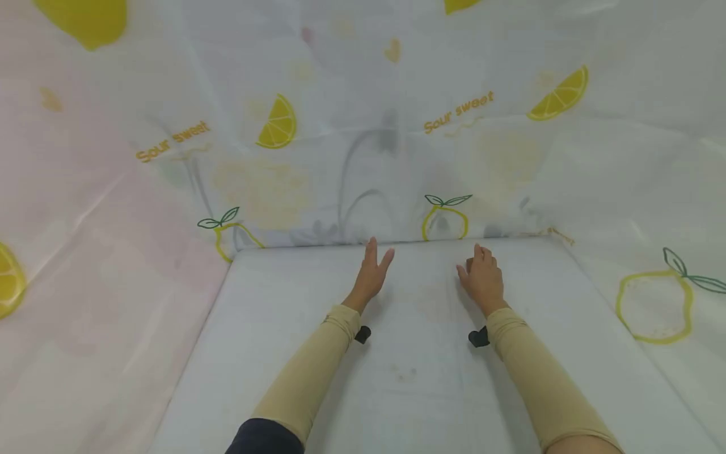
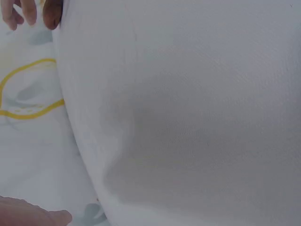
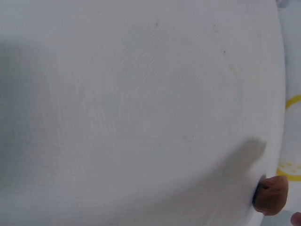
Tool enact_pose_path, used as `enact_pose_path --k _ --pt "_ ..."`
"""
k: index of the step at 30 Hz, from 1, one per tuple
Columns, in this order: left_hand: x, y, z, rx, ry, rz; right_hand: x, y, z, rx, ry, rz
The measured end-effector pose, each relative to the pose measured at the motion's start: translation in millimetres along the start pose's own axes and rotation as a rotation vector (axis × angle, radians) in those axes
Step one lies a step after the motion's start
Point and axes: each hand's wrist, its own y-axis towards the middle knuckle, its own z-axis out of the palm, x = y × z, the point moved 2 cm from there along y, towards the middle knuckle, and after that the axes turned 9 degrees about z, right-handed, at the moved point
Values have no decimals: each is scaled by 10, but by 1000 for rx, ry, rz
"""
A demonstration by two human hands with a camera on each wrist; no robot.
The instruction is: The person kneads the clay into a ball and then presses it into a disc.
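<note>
In the head view my left hand is over the far part of the white table, fingers extended and thumb spread, holding nothing. Part of it shows at the lower left of the left wrist view. My right hand is farther right, near the table's far edge, thumb apart from the fingers. Just beside its fingers is a small brown lump, partly hidden by the hand. In the right wrist view the lump looks rounded and uneven, with one fingertip close by; its exact kind is unclear.
A white sheet printed with lemons and "Sour sweet" lettering rises behind the table and along both sides. Dark wrist-worn pieces sit under both beige sleeves. Small faint stains mark the tabletop between the arms.
</note>
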Motion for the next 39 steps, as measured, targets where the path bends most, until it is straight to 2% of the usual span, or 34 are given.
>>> enact_pose_path --k 7,13,17,22,26,31,34,39 --pt "-4 33 78 -2 -123 -48 -191 8 42 52 99 99" --pt "-54 32 105 11 -230 -103 -241 9 120 55 125 126" --pt "-83 31 125 11 -302 -103 -242 1 165 60 143 150" --pt "-72 20 163 5 -339 -93 -259 -2 183 56 141 171" --pt "-62 -3 206 13 -376 -92 -300 -4 174 44 143 173" --pt "-72 -18 259 24 -492 -82 -331 -1 206 33 180 161" --pt "-87 -14 284 33 -549 -66 -259 -10 216 31 217 139" --pt "-138 9 314 25 -590 -50 -6 -74 206 26 260 68"
